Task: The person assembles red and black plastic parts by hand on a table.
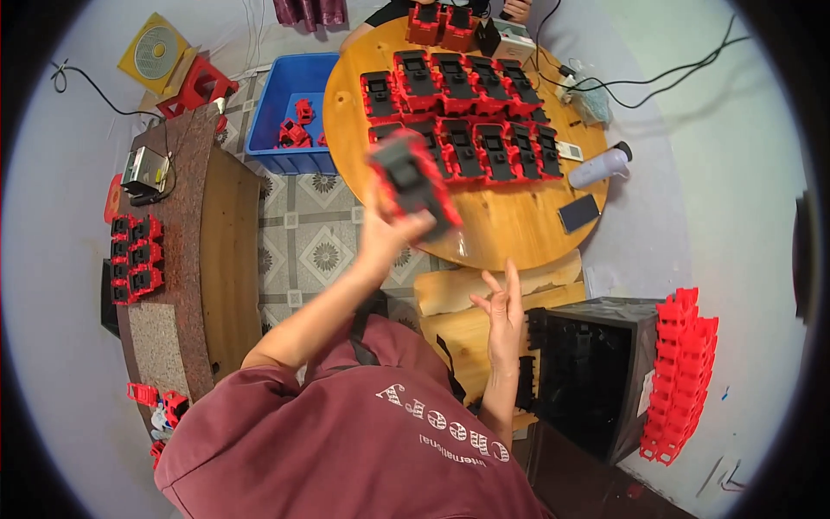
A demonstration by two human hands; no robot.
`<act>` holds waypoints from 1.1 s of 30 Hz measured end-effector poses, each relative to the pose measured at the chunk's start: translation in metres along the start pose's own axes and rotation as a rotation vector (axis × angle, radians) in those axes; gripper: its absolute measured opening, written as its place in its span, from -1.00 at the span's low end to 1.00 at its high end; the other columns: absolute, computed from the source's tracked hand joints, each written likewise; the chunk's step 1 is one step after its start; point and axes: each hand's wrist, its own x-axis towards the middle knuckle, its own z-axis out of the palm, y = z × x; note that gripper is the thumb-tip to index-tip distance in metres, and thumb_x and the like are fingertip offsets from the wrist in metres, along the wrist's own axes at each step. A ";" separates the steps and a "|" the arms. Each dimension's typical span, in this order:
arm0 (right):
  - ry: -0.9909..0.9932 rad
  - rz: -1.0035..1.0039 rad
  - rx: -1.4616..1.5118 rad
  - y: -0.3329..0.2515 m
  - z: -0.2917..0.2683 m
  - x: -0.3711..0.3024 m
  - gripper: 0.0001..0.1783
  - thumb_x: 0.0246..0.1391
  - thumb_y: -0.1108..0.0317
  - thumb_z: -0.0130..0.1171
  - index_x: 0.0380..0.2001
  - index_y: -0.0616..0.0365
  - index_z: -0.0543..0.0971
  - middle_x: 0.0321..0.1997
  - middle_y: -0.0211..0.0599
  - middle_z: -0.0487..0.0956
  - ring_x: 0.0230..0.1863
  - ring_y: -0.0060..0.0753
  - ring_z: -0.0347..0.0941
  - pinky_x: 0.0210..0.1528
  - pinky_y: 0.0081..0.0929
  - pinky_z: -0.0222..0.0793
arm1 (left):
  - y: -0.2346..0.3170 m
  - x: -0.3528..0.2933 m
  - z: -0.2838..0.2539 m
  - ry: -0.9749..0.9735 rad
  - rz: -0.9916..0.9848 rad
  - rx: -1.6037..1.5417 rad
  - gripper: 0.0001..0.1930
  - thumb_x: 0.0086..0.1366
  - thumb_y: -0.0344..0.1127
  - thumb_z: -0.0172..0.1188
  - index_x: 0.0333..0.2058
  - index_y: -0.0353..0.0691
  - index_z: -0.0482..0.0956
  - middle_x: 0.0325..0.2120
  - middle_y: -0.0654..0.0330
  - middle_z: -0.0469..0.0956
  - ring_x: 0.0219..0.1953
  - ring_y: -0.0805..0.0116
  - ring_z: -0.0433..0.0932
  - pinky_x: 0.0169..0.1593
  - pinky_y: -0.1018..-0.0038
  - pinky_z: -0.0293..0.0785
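My left hand point(386, 229) is closed around a red and black plastic housing point(413, 177), raised over the near left edge of the round wooden table point(484, 229). The housing is tilted and blurred by motion. My right hand point(503, 316) is empty, its fingers apart, just off the table's near edge. Behind the held housing, rows of similar red and black housings point(494, 149) stand close together on the table.
A blue bin point(290, 164) with a few red parts stands left of the table. A purple bottle point(598, 167) and a phone point(578, 214) lie at its right side. Stacked red frames point(681, 381) lean beside a dark box point(635, 346). Another person's hand point(517, 9) shows at the far side.
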 end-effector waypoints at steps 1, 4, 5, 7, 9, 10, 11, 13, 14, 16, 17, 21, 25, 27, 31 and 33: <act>0.049 0.073 -0.026 0.007 0.004 0.006 -0.32 0.30 0.06 -0.01 0.30 0.28 0.17 0.32 -0.04 0.23 0.24 -0.24 0.30 0.03 -0.39 0.47 | 0.010 0.036 -0.028 0.121 0.060 0.050 0.03 -0.04 -0.47 0.45 0.32 -0.14 -0.07 0.07 0.08 0.39 0.09 0.28 0.42 0.16 0.30 0.37; 0.124 0.219 -0.071 0.032 0.012 0.014 -0.47 0.30 0.20 0.02 0.21 0.33 0.32 0.14 -0.07 0.44 0.09 -0.31 0.44 -0.02 -0.44 0.48 | 0.033 0.156 -0.114 0.287 0.337 0.155 0.02 -0.05 -0.46 0.46 0.30 -0.15 -0.04 0.08 0.09 0.37 0.08 0.26 0.42 0.14 0.29 0.37; 0.159 0.315 -0.076 0.040 0.014 0.015 -0.54 0.30 0.28 0.03 0.16 0.35 0.38 0.08 -0.10 0.50 0.02 -0.35 0.49 -0.04 -0.46 0.48 | 0.038 0.201 -0.137 0.366 0.423 0.202 0.03 -0.07 -0.42 0.48 0.30 -0.16 -0.04 0.07 0.08 0.38 0.08 0.23 0.41 0.13 0.30 0.37; 0.153 0.361 -0.120 0.054 0.016 0.013 -0.55 0.29 0.30 0.03 0.15 0.35 0.39 0.05 -0.13 0.52 -0.01 -0.37 0.50 -0.06 -0.49 0.47 | 0.043 0.288 -0.168 0.472 0.513 0.361 0.06 -0.10 -0.36 0.52 0.29 -0.18 -0.04 0.06 0.06 0.39 0.09 0.20 0.41 0.13 0.32 0.36; 0.162 0.432 -0.157 0.064 0.015 0.009 -0.57 0.28 0.33 0.04 0.13 0.35 0.40 0.02 -0.16 0.54 -0.04 -0.39 0.51 -0.07 -0.51 0.47 | 0.044 0.363 -0.182 0.512 0.419 0.547 0.08 -0.12 -0.32 0.54 0.29 -0.20 -0.04 0.04 0.06 0.40 0.09 0.18 0.41 0.13 0.33 0.36; 0.161 0.433 -0.184 0.068 0.014 0.006 -0.58 0.27 0.34 0.05 0.13 0.33 0.41 0.01 -0.16 0.55 -0.05 -0.40 0.51 -0.08 -0.51 0.47 | 0.045 0.397 -0.181 0.514 0.305 0.614 0.09 -0.13 -0.30 0.55 0.29 -0.21 -0.03 0.04 0.06 0.41 0.09 0.17 0.41 0.13 0.33 0.36; 0.164 0.456 -0.187 0.071 0.012 0.002 -0.59 0.26 0.34 0.06 0.12 0.32 0.43 0.00 -0.17 0.56 -0.06 -0.42 0.51 -0.08 -0.50 0.46 | 0.044 0.428 -0.175 0.392 0.311 0.374 0.02 -0.15 -0.35 0.56 0.24 -0.20 0.06 0.01 0.08 0.43 0.08 0.18 0.42 0.13 0.31 0.37; 0.234 0.483 -0.197 0.075 0.005 -0.010 -0.58 0.25 0.33 0.08 0.12 0.30 0.43 -0.01 -0.19 0.56 -0.07 -0.43 0.52 -0.09 -0.51 0.46 | 0.043 0.475 -0.161 0.335 0.218 0.194 -0.17 -0.14 -0.49 0.53 0.09 -0.15 0.21 -0.09 0.14 0.49 -0.06 0.24 0.53 -0.07 0.28 0.55; 0.293 0.565 -0.164 0.077 0.001 -0.018 -0.57 0.24 0.31 0.10 0.12 0.28 0.43 -0.01 -0.21 0.56 -0.08 -0.44 0.52 -0.09 -0.51 0.45 | 0.041 0.492 -0.152 0.352 0.115 0.149 -0.23 -0.12 -0.53 0.51 0.04 -0.13 0.23 -0.12 0.16 0.51 -0.12 0.26 0.56 -0.16 0.29 0.60; 0.354 0.580 -0.176 0.079 -0.009 -0.037 -0.56 0.23 0.28 0.12 0.12 0.25 0.44 -0.01 -0.24 0.57 -0.09 -0.45 0.52 -0.11 -0.52 0.45 | 0.032 0.515 -0.140 0.303 0.106 0.196 -0.31 -0.05 -0.57 0.46 0.02 -0.06 0.27 -0.15 0.20 0.55 -0.22 0.24 0.60 -0.27 0.23 0.62; 0.435 0.623 -0.186 0.081 -0.012 -0.048 -0.56 0.23 0.27 0.11 0.12 0.25 0.44 -0.02 -0.26 0.57 -0.10 -0.45 0.52 -0.11 -0.53 0.45 | 0.024 0.522 -0.137 0.256 0.037 0.223 -0.34 -0.03 -0.53 0.46 0.01 -0.02 0.31 -0.14 0.24 0.55 -0.22 0.25 0.60 -0.26 0.18 0.61; 0.612 0.746 -0.188 0.090 -0.023 -0.088 -0.58 0.23 0.26 0.10 0.10 0.23 0.46 -0.09 -0.30 0.59 -0.11 -0.47 0.53 -0.13 -0.56 0.44 | -0.022 0.548 -0.157 -0.050 -0.254 0.388 -0.36 0.01 -0.28 0.49 0.06 0.10 0.35 -0.09 0.37 0.54 -0.06 0.26 0.54 -0.11 0.03 0.48; 0.683 0.829 -0.332 0.108 -0.024 -0.126 -0.61 0.21 0.24 0.12 0.02 0.26 0.51 -0.24 -0.36 0.57 -0.23 -0.60 0.47 -0.21 -0.60 0.39 | -0.049 0.599 -0.202 -0.389 -0.248 0.617 -0.48 0.20 -0.03 0.28 0.12 0.01 0.44 0.09 0.31 0.48 0.14 0.33 0.40 0.14 0.22 0.31; 0.657 0.763 -0.395 0.119 -0.024 -0.147 -0.58 0.19 0.21 0.14 -0.01 0.30 0.53 -0.19 -0.31 0.60 -0.22 -0.53 0.49 -0.19 -0.55 0.41 | -0.039 0.618 -0.217 -0.424 -0.395 0.731 -0.47 0.25 0.01 0.20 0.14 -0.05 0.44 0.09 0.28 0.48 0.15 0.37 0.40 0.14 0.23 0.31; 0.829 0.791 -0.273 0.155 -0.011 -0.184 -0.60 0.17 0.19 0.10 -0.06 0.28 0.57 -0.24 -0.15 0.62 -0.20 -0.38 0.53 -0.13 -0.45 0.42 | -0.005 0.592 -0.196 0.012 0.506 1.040 -0.32 -0.02 0.13 0.43 -0.13 -0.39 0.54 -0.14 0.01 0.59 -0.21 0.26 0.57 -0.14 0.24 0.50; 0.802 0.794 -0.329 0.167 -0.014 -0.196 -0.55 0.18 0.18 0.13 0.03 0.26 0.51 -0.17 -0.23 0.62 -0.17 -0.46 0.52 -0.10 -0.47 0.43 | 0.020 0.540 -0.171 0.365 0.710 1.253 -0.19 -0.05 0.12 0.47 -0.08 -0.51 0.44 -0.14 -0.15 0.53 -0.20 0.06 0.56 -0.12 0.16 0.50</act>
